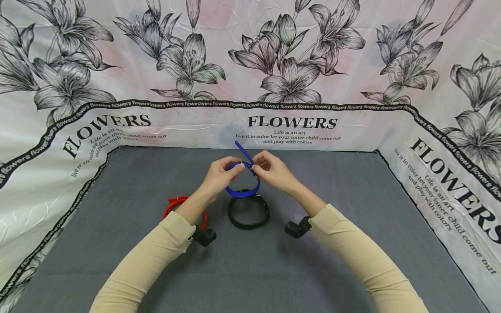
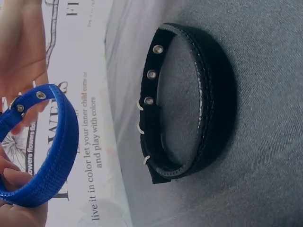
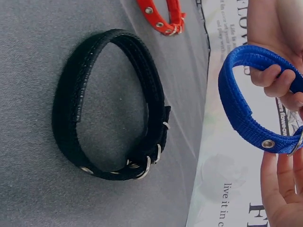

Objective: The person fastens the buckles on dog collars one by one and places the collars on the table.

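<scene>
Both hands hold a blue buckle collar in a loop above the table, its loose strap end pointing up and away. My left hand grips the loop's left side; in the right wrist view its fingers curl over the blue band. My right hand pinches the strap near the overlap, thumb against index finger. Metal eyelets show on the blue strap, and part of the buckle is at the right wrist view's edge. Below lies a black collar, fastened in a ring, with metal eyelets and rings.
A red collar lies on the grey tabletop, partly hidden behind the left forearm. Dark wrist cameras hang from both wrists. A white floral cloth with lettering stands along the back and sides.
</scene>
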Tool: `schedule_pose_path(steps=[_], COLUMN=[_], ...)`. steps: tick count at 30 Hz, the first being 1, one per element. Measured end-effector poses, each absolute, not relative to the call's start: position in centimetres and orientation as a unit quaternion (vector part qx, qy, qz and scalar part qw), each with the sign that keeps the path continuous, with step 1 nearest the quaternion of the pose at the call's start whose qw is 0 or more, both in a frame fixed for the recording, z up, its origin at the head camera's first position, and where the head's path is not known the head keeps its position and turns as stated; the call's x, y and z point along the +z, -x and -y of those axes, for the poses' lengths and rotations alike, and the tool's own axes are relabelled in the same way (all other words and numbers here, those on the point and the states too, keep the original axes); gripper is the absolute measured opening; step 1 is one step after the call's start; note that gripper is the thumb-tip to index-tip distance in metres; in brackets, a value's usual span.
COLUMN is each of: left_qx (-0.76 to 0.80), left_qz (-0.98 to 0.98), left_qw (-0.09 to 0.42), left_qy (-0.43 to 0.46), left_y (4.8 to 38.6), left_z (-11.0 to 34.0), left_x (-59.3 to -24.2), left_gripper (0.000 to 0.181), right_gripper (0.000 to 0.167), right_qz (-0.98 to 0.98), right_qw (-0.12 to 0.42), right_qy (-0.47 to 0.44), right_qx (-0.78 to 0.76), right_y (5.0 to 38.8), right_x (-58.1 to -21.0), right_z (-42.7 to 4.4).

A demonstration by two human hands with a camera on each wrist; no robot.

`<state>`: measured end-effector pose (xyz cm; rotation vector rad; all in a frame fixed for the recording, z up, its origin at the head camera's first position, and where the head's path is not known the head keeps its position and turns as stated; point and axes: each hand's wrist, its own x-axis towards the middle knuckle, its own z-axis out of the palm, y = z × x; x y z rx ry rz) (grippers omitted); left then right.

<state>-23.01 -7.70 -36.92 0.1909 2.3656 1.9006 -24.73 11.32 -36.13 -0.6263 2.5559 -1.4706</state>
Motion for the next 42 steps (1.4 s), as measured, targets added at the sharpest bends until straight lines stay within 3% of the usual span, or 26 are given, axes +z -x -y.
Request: schedule_pose_path(steps=[15, 23, 32, 42], left_qx=[0.582, 0.587, 0.594, 0.606], left_qz=[-0.804, -0.799, -0.794, -0.788], left_qw=[0.085, 0.088, 0.086, 0.065], left_qy=[-0.089, -0.100, -0.098, -0.087], left_y=[23.0, 22.9, 22.8, 22.7], left_z=[6.8, 6.3, 6.4, 6.8], left_x=[-37.7, -38.0, -37.9, -37.8], left_gripper=[0.028, 0.027, 0.032, 0.025], right_gripper=[0.020, 0.021, 0.011, 0.005], right_qz=[-0.855, -0.849, -0.860, -0.859], right_qw=[-0.047, -0.050, -0.056, -0.037], right_qy=[0.216, 0.229, 0.237, 0.266], right_qx=[-0.470, -0.473, -0.449, -0.436], right_y=[24.6, 24.1, 24.7, 24.7], right_x=[-35.6, -35.2, -35.3, -34.9], right_z=[-11.4, -11.3, -11.7, -12.5])
